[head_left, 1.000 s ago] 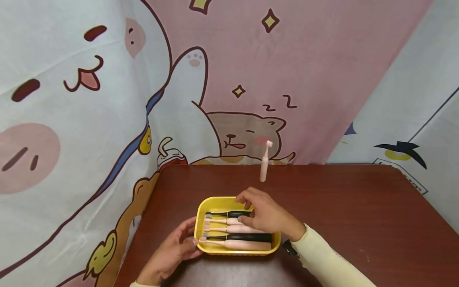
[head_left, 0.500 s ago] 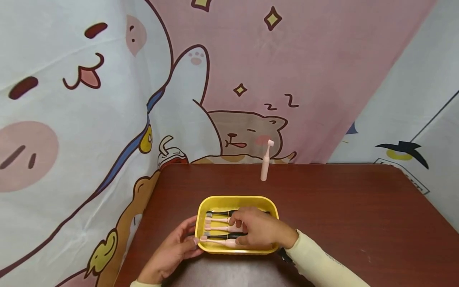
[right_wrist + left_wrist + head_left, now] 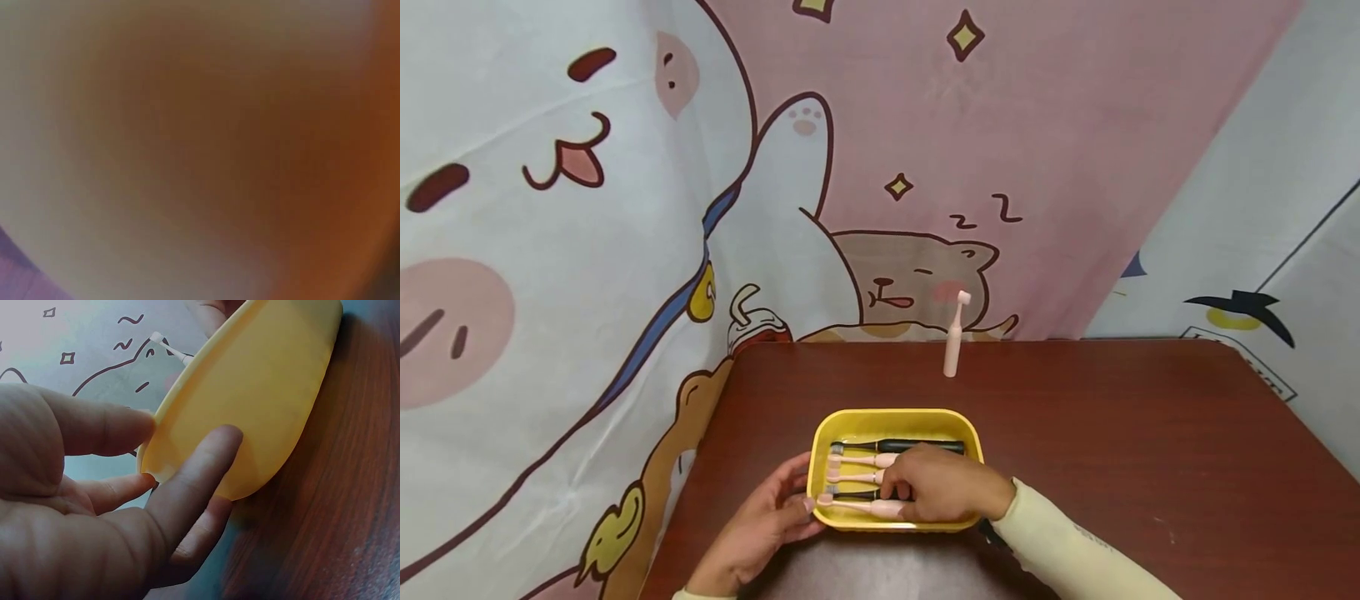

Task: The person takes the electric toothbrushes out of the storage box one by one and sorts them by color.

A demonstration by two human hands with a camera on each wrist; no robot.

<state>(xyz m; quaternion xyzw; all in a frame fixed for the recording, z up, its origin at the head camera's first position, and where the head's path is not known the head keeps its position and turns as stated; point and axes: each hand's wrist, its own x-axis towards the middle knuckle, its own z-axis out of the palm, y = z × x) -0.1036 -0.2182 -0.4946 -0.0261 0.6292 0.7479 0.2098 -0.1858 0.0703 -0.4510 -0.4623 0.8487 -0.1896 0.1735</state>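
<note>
On the table stands a yellow tray (image 3: 970, 425) with a row of electric toothbrushes lying across it, some pink and some black. My left hand (image 3: 767, 508) holds the tray's left end, thumb by the near corner; up close in the left wrist view, fingers (image 3: 187, 481) touch its outer wall. Inside the tray, my right hand (image 3: 951, 483) curls over the nearer black toothbrush (image 3: 853, 495), its thumb beside the front pink toothbrush (image 3: 857, 504). The hand hides their handle ends and the exact contact. The right wrist view is only a blur.
Beyond the tray, a single pink electric toothbrush (image 3: 952, 346) stands upright near the back of the reddish-brown table (image 3: 1120, 450). A further black toothbrush (image 3: 917, 446) lies along the tray's far side. Cartoon-printed cloth (image 3: 1060, 167) hangs behind.
My right hand has come down from the tray's far right part toward its near side, and its fingers have curled in. The farther black toothbrush is now uncovered. The left hand stays put.
</note>
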